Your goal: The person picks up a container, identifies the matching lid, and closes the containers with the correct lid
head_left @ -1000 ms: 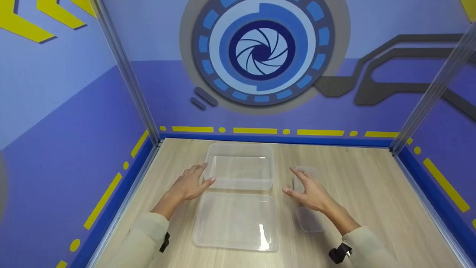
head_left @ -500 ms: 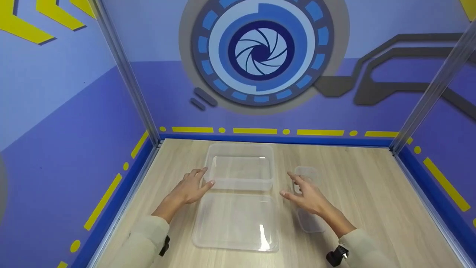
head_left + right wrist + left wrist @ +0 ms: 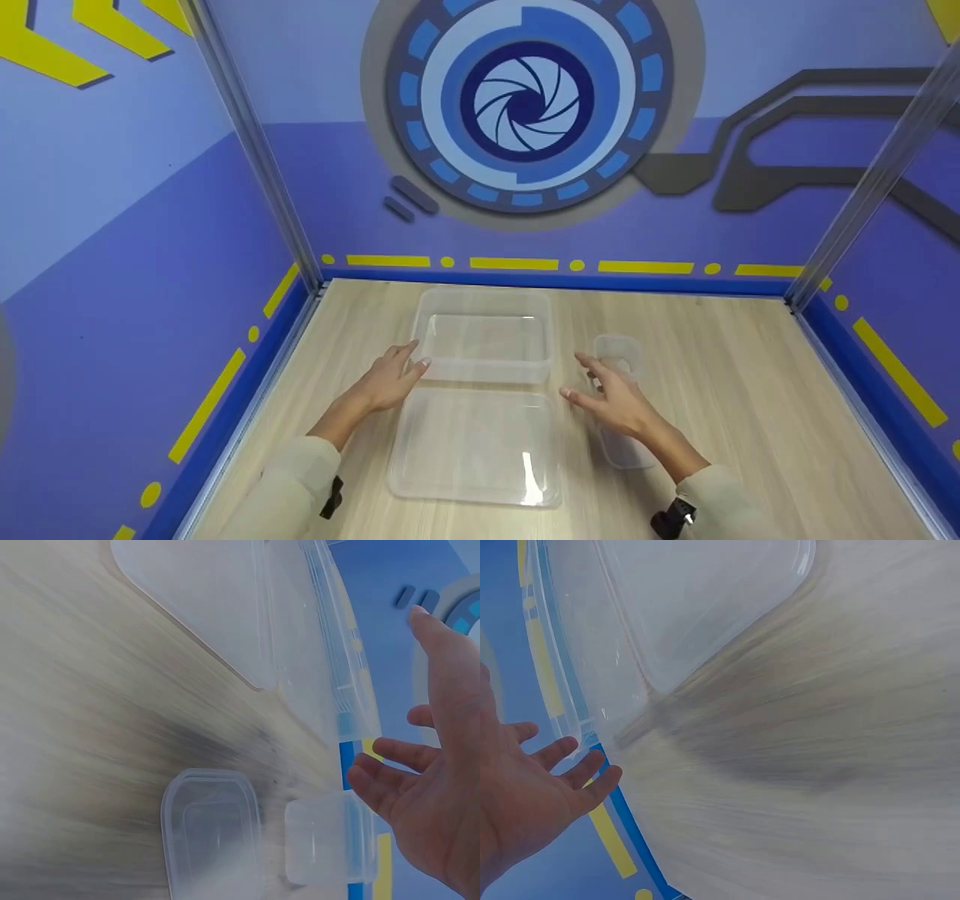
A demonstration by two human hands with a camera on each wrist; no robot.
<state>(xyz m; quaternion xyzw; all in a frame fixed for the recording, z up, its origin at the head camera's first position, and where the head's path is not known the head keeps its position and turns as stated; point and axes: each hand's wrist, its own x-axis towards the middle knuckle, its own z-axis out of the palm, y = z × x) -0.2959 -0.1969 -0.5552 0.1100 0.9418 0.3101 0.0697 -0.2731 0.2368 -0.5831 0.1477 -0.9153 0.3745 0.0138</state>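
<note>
One large clear lid lies nearest me on the table, a small lid to its right. Farther out, my left hand and right hand are both released, fingers apart: the left beside the large box, the right partly hiding the small box. Behind rises a patterned wall.

Enclosed on three sides by a back wall in light blue over purple-blue, printed with a round aperture-style emblem and dark grey angular lines, a left wall in the same two tones with yellow chevrons, and a right wall, mostly purple. Has metal posts at both back corners, yellow dashes and dots above a blue band along the wall bases. Includes a pale wood-grain desk between, evenly lit.
</note>
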